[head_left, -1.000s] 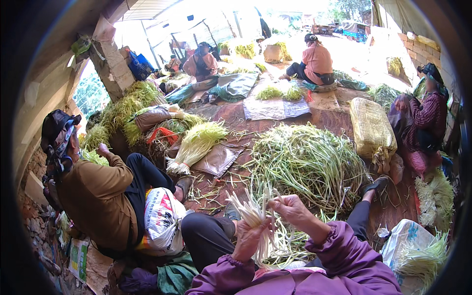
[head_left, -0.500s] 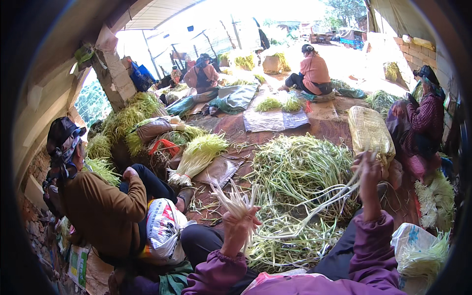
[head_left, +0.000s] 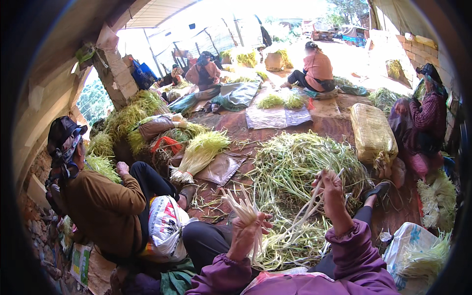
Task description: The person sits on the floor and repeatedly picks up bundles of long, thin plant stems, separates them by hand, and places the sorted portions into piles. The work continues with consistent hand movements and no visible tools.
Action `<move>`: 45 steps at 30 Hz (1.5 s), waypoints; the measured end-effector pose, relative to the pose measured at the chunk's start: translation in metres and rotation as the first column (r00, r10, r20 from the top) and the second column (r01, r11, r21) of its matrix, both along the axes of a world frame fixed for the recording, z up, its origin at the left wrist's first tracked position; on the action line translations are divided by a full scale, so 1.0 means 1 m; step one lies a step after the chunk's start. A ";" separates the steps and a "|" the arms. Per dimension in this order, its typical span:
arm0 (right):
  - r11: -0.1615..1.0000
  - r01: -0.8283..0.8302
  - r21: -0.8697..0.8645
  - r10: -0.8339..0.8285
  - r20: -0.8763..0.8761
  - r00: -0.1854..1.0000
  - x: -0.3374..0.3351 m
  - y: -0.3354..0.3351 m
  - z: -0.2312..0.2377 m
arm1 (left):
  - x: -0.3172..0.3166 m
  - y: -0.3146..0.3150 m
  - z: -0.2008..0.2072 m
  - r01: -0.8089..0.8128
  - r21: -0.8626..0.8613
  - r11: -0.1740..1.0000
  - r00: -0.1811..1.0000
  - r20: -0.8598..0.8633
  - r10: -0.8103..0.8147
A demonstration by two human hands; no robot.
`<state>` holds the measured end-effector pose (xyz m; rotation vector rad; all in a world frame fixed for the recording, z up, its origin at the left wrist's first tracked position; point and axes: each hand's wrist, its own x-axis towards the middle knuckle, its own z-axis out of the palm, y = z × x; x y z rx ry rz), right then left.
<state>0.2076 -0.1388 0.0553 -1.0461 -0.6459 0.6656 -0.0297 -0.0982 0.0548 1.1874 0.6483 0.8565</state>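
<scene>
My left hand (head_left: 247, 236) is closed around a small bunch of pale white stalks (head_left: 241, 207), their ends sticking up above the fingers. My right hand (head_left: 333, 195) is raised to the right of it, fingers pinched on a few long pale stalks (head_left: 309, 207) that slant down toward the left hand. In front of both hands lies a large loose heap of long green-yellow stalks (head_left: 307, 160). More loose stalks lie lower down between my legs, partly behind my hands.
At my left sits a person in a brown top (head_left: 105, 204), beside a white printed sack (head_left: 164, 228). A tied stalk bundle (head_left: 202, 155) lies ahead-left. Ahead-right stands a yellow woven sack (head_left: 372, 132); at my right, a white sack (head_left: 408, 241) carries pale stalks. Other people sit farther off.
My right hand has moved left and lower, closer to my left hand, bringing its stalks along. My left hand keeps its bunch and has shifted slightly.
</scene>
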 end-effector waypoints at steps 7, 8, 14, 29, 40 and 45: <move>0.918 -0.397 0.008 0.385 0.233 0.893 -0.051 0.004 0.015 | 0.008 -0.007 0.001 0.018 0.109 0.994 1.000 0.001 -0.018; 0.926 -0.373 -0.062 0.364 0.414 0.834 -0.061 0.002 0.014 | 0.007 -0.007 -0.005 0.028 0.103 0.994 1.000 0.002 -0.028; 0.919 -0.372 -0.131 0.391 0.424 0.817 -0.085 -0.006 0.001 | 0.008 -0.010 -0.016 0.137 0.055 0.989 0.988 -0.076 -0.133; 0.876 0.441 -0.194 -0.111 0.809 0.577 0.064 -0.036 -0.045 | -0.017 0.011 -0.025 0.080 -0.114 0.990 0.986 0.153 -0.062; 0.875 -0.396 -0.277 0.483 0.545 0.686 -0.086 0.001 0.007 | -0.002 -0.008 -0.015 0.237 -0.056 0.970 0.971 0.050 -0.234; 0.927 -0.320 -0.195 0.365 0.657 0.659 -0.088 -0.003 -0.007 | -0.006 -0.005 -0.028 0.224 0.025 0.974 0.968 -0.124 -0.220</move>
